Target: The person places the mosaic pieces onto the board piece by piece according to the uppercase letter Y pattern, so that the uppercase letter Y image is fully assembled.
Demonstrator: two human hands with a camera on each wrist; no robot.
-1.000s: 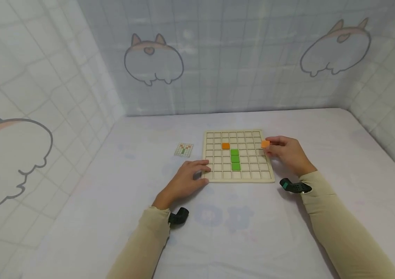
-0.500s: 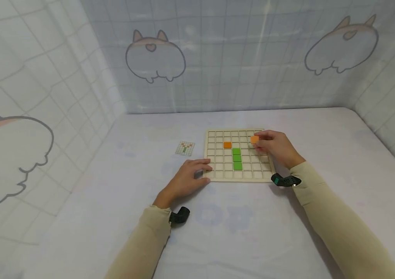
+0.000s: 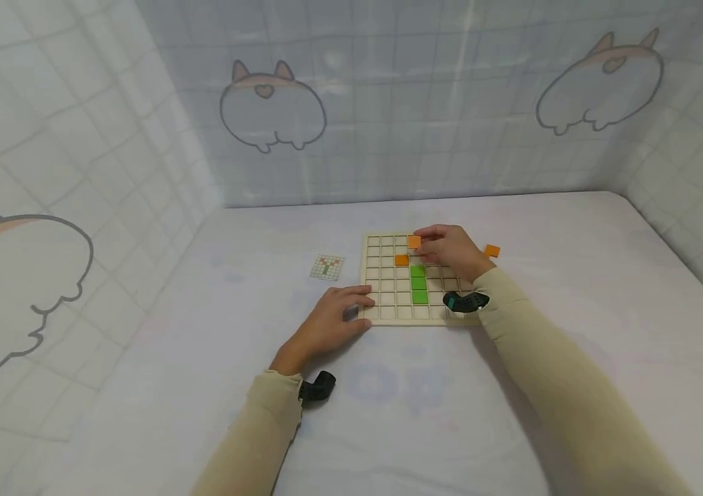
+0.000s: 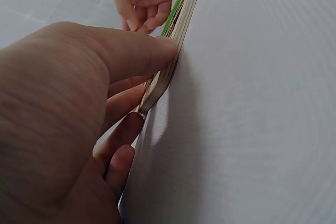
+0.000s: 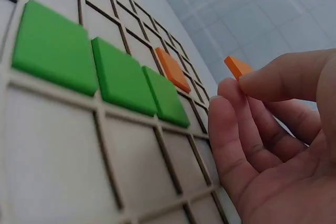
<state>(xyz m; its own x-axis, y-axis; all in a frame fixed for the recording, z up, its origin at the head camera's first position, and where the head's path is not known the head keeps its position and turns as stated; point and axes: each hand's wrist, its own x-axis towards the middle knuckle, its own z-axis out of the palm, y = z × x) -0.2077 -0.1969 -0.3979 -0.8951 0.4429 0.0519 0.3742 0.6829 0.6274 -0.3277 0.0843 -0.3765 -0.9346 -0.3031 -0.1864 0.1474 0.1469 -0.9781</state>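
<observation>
Between thumb and fingertips my right hand (image 3: 451, 249) pinches a square orange tile (image 3: 414, 242) above the far part of a pale wooden grid board (image 3: 389, 313). In the right wrist view that tile is raised clear of the grid. Three green tiles (image 3: 418, 283) form a column in the board's cells, and one orange tile (image 3: 402, 260) sits in a cell up and to their left. My left hand (image 3: 333, 320) rests at the board's near left corner. Its thumb touches the corner's edge in the left wrist view, while the other fingers lie along the left side.
A small printed card (image 3: 327, 266) with a coloured grid pattern lies left of the board. Another orange tile (image 3: 492, 251) is on the white cloth beyond my right wrist. Patterned fabric walls (image 3: 358, 138) enclose the table at the back and sides.
My right hand has carried the orange tile leftward from the board's right edge to over its far middle, uncovering another orange tile on the right. My left hand has stayed put.
</observation>
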